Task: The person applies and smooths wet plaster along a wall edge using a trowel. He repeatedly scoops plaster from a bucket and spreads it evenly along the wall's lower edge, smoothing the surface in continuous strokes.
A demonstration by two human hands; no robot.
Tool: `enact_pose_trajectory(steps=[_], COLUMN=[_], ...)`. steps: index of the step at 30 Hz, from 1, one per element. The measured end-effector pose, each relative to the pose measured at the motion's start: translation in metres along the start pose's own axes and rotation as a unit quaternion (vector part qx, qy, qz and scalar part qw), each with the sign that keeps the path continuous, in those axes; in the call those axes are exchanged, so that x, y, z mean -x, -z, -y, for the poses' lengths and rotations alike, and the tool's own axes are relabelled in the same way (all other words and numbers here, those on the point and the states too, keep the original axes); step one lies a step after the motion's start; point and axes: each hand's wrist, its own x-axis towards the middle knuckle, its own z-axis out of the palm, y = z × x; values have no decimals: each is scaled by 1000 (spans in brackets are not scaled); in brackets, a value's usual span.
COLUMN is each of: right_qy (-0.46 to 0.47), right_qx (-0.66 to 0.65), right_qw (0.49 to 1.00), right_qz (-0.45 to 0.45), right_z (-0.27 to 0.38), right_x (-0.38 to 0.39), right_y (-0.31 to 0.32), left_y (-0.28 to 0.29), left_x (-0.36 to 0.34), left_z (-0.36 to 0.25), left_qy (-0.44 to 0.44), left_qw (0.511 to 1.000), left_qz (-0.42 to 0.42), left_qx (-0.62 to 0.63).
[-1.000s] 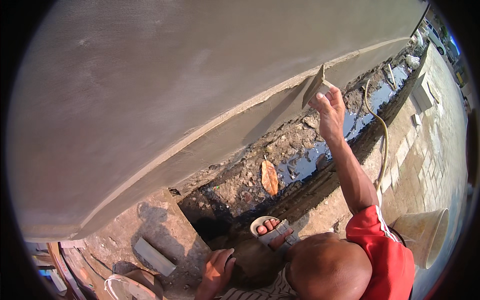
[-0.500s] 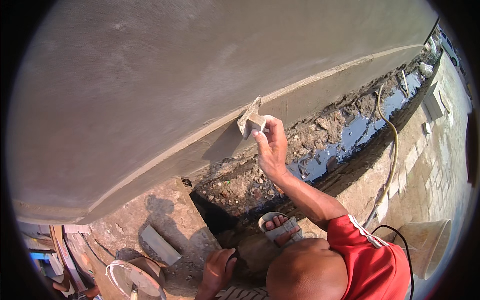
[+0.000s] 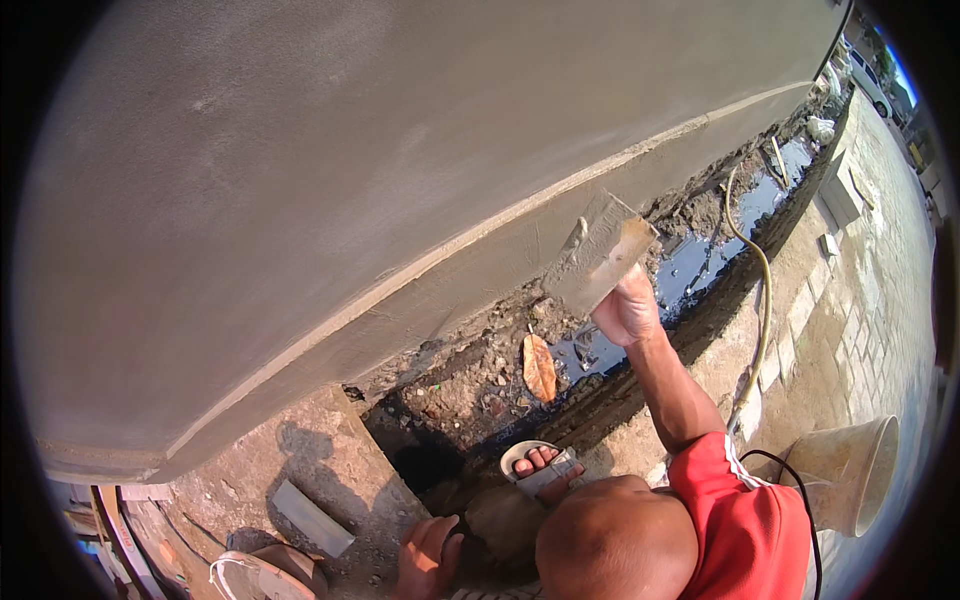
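The right hand (image 3: 626,308) has its fingers clenched on a plastering trowel (image 3: 598,262) pressed to the grey wall (image 3: 400,170), while the left hand (image 3: 428,553) rests on the knee, fingers loose

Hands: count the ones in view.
2. One hand presses a trowel against the plastered wall; the other hand rests low near the ground. More may be hidden.

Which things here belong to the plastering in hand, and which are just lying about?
In use: trowel, gripped by right hand; grey wall it presses on.
Lying about: hose; dry leaf; pale block; bucket, untouched.
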Motion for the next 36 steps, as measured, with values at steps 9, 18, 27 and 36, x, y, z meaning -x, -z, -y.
enact_pose_trajectory(steps=[9,18,27,36], right_qy=[373,378,253,108], right_qx=[726,824,856,867], right_qw=[578,416,431,423], right_qz=[6,64,131,240], right_z=[98,96,159,189], right_x=[-71,-81,-55,-118], right_y=[56,65,34,-4], left_y=[-6,-20,-19,-33], left_x=[-17,-26,-48,-52], left_z=[7,25,14,33], left_qy=[-33,-116,-22,-131], left_qw=[999,993,999,990], left_qz=[0,7,8,42], left_qx=[-15,-23,37,-20])
